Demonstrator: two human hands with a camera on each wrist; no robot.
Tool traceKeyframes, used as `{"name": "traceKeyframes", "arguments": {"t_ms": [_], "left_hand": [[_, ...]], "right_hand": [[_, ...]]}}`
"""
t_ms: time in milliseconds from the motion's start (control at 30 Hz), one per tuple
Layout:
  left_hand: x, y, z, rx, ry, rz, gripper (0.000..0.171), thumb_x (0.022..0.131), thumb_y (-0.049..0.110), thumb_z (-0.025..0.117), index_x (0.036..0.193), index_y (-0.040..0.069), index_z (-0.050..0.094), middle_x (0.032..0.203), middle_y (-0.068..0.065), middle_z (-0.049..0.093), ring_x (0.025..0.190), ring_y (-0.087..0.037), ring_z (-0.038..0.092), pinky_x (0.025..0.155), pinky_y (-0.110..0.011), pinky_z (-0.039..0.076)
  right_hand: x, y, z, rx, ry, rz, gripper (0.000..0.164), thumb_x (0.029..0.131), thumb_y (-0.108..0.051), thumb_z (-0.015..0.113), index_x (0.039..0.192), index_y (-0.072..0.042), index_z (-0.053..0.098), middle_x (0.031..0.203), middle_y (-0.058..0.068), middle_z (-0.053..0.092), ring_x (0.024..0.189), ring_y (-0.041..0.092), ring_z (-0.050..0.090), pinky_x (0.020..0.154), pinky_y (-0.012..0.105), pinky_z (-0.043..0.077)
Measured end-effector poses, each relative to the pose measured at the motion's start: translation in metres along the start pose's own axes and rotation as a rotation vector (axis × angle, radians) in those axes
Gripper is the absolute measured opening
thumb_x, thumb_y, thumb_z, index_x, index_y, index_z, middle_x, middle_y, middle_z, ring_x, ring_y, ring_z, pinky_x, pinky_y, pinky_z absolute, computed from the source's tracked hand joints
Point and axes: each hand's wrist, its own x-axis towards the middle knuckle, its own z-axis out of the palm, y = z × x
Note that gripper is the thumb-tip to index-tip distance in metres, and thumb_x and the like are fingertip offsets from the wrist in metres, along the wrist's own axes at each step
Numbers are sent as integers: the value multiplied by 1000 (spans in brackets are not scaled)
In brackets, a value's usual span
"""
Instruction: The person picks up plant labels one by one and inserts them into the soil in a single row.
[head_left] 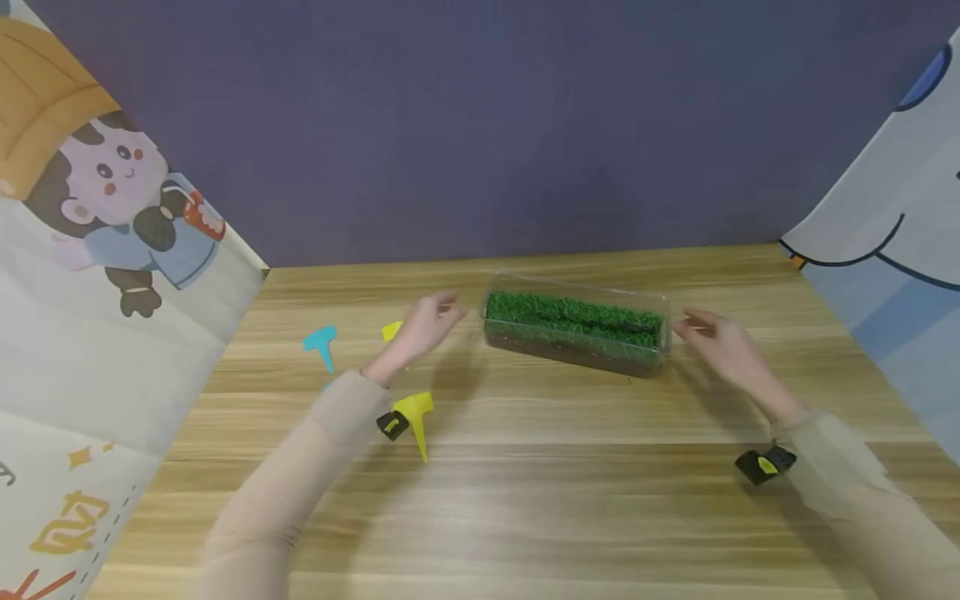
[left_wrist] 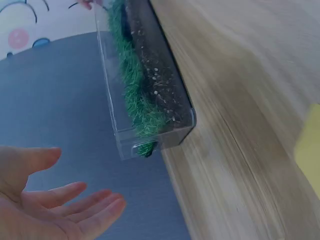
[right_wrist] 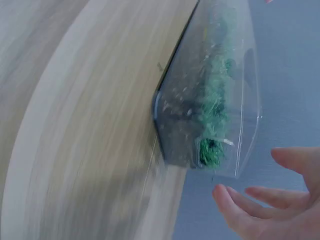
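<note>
A clear plastic box (head_left: 573, 354) stands on the wooden table, with dark soil in its lower part and two strips of green artificial grass (head_left: 577, 315) on top. Just off its left end is my left hand (head_left: 429, 323), fingers loosely spread and holding nothing. My right hand (head_left: 716, 342) is close by the right end, its fingertips near the wall of the box, also with nothing held. Both wrist views show thumb and fingers apart, facing the box ends (left_wrist: 155, 142). In the right wrist view the soil (right_wrist: 180, 120) shows through the clear wall.
Left of the box lie T-shaped plant labels: a blue one (head_left: 322, 343), a yellow one (head_left: 415, 408) beside my left forearm, and another yellow one (head_left: 392, 331) partly behind my left hand. A dark blue-grey panel (head_left: 525, 133) rises behind the table (head_left: 525, 492), with printed cloths at both sides.
</note>
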Motion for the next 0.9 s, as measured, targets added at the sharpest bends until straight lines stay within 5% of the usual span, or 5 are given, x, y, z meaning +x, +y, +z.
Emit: {"name": "traceKeyframes", "arguments": {"t_ms": [400, 533, 633, 700, 900], "left_hand": [[46, 2, 18, -326, -43, -181, 37, 90, 10, 50, 123, -6, 46, 122, -19, 50, 107, -30, 52, 86, -33, 47], [77, -32, 35, -432, -29, -156, 37, 84, 16, 60, 115, -2, 54, 110, -14, 59, 93, -22, 60, 76, -27, 51], [113, -78, 55, -510, -13, -119, 36, 79, 18, 67, 109, -1, 59, 101, -10, 64, 81, -17, 63, 67, -26, 53], [105, -61, 52, -481, -9, -197, 33, 83, 8, 61, 113, -3, 56, 108, -15, 61, 89, -24, 61, 75, -31, 52], [63, -7, 30, -510, -25, -259, 33, 85, -4, 51, 117, -12, 49, 115, -26, 53, 101, -38, 53, 88, -42, 44]], "right_hand": [[7, -2, 9, 164, -20, 108, 54, 93, -25, 39, 131, 12, 28, 117, 34, 46, 91, 37, 58, 82, 46, 46], [9, -2, 12, 168, -8, 132, 52, 92, -22, 42, 131, 11, 30, 118, 33, 47, 78, 9, 59, 76, 30, 49], [10, -2, 15, 197, 3, 152, 52, 92, -20, 43, 131, 11, 30, 119, 32, 46, 70, -7, 52, 73, 20, 46], [10, -2, 16, 217, 9, 164, 51, 92, -20, 43, 132, 10, 30, 120, 32, 45, 68, -10, 51, 74, 19, 47], [12, -3, 16, 243, 3, 190, 52, 93, -20, 44, 133, 9, 28, 122, 31, 43, 73, -5, 55, 87, 42, 43]]}}
